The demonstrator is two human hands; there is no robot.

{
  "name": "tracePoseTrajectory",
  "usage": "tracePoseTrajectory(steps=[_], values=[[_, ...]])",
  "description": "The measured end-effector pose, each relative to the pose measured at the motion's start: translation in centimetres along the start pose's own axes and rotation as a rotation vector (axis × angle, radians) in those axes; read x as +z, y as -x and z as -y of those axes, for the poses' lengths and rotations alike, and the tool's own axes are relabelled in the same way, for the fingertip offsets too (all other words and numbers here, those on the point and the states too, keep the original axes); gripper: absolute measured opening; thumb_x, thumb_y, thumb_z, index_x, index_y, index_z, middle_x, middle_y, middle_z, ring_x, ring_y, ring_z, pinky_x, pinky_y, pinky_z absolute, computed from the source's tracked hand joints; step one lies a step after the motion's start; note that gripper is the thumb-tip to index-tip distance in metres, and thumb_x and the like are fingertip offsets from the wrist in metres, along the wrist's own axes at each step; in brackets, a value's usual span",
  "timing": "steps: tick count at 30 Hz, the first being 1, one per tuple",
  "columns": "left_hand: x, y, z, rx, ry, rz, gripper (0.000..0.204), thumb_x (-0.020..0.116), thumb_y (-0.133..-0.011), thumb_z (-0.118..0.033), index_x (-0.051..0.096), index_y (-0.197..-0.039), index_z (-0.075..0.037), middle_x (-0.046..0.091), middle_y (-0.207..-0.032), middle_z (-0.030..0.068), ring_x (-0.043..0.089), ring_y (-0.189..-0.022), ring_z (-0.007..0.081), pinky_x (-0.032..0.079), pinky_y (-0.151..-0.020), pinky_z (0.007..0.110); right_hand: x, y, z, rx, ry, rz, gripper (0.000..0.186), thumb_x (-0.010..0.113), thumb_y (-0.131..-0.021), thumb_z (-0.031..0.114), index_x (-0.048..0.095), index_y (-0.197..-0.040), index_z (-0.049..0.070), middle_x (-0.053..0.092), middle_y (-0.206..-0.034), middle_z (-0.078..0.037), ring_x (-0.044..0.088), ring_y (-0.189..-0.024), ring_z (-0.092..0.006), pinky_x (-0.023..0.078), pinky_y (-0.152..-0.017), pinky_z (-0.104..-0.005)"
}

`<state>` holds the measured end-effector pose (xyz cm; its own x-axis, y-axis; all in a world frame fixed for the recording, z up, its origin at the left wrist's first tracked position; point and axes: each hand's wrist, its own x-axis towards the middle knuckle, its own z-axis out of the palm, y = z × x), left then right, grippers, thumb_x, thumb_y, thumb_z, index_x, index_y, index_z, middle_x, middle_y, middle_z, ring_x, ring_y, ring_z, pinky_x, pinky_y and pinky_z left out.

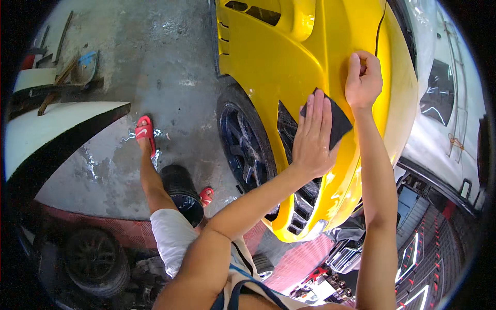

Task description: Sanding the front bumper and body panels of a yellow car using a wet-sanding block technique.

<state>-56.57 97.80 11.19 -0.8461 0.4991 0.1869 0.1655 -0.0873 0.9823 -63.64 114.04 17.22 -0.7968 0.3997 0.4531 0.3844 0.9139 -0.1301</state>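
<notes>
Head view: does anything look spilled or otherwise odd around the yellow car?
Yes: shiny patches, apparently wet, lie on the concrete floor near the left red slide sandal and the black bucket, as if water had spilled.

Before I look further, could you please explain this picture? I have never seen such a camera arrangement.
There is no machine: you see a person's two bare hands. A wide camera on the head, the left of two, looks down, so straight edges bend near the rim. The left hand lies flat over a dark sheet on the yellow car. The right hand is curled over the car; I cannot tell whether it touches or holds anything. A black bucket stands on the wet floor near the red sandals.
</notes>
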Motion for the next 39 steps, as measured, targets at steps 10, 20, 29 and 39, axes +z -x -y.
tracePoseTrajectory(steps=[10,20,29,39], values=[[0.1,-3.9,0.9,0.031,-0.080,-0.085,0.075,0.057,-0.096,-0.025,0.023,-0.151,0.013,0.022,-0.158,0.0356,0.024,-0.146,0.0521,0.023,-0.117,0.062,0.7,-0.4,0.4,0.014,-0.046,-0.014,0.025,0.066,-0.094,0.028,0.069,-0.096,0.003,0.066,-0.086,-0.009,0.060,-0.066,-0.0174,0.051,-0.066,-0.0306],[-0.1,-11.0,0.6,-0.193,-0.110,-0.294,0.067,0.042,-0.102,-0.033,0.033,-0.141,0.022,0.030,-0.149,0.0441,0.029,-0.142,0.0553,0.023,-0.118,0.061,0.9,-0.1,1.0,0.019,-0.052,-0.012,0.023,0.065,-0.095,0.026,0.068,-0.097,0.004,0.066,-0.087,-0.009,0.061,-0.069,-0.0191,0.052,-0.068,-0.0308],[-0.7,-12.2,-1.3,-0.357,-0.218,-0.173,0.073,0.037,-0.104,-0.039,0.033,-0.138,0.025,0.031,-0.148,0.0448,0.030,-0.142,0.0536,0.020,-0.119,0.058,0.1,-0.2,1.9,0.045,-0.066,0.041,0.017,0.063,-0.096,0.021,0.066,-0.098,0.004,0.066,-0.093,-0.011,0.062,-0.072,-0.0207,0.052,-0.065,-0.0309],[-1.7,-13.2,-4.1,-0.610,-0.026,0.182,0.077,0.031,-0.105,-0.043,0.019,-0.148,0.020,0.011,-0.151,0.0506,0.011,-0.145,0.0602,0.010,-0.121,0.061,-0.4,-0.1,0.6,0.111,-0.124,0.060,0.014,0.065,-0.092,0.015,0.064,-0.096,0.002,0.068,-0.099,-0.014,0.064,-0.080,-0.0270,0.053,-0.066,-0.0309]])
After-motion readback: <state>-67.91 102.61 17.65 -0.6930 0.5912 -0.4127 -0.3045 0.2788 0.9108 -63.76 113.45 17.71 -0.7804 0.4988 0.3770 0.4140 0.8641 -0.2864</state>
